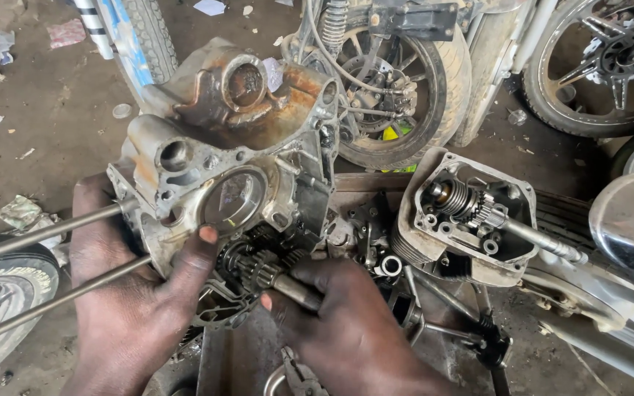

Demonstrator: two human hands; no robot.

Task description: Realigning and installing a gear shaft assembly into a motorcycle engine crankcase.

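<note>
A greasy, rust-stained metal engine crankcase (236, 139) stands tilted in the middle, its round bore facing me. My left hand (133, 293) grips its lower left edge, thumb pressed by the bore rim. Two long steel studs (45, 233) run out left past that hand. Dark gears (254, 268) sit at the case's lower opening. My right hand (346, 323) is wrapped around the gear shaft (295, 290) that sticks out of them.
A cylinder head (471, 213) with springs and a small gear lies to the right beside a chrome exhaust pipe (632, 227). Motorcycle wheels (405, 81) stand behind and at far left. Loose parts and pliers (295, 374) lie on the metal tray below.
</note>
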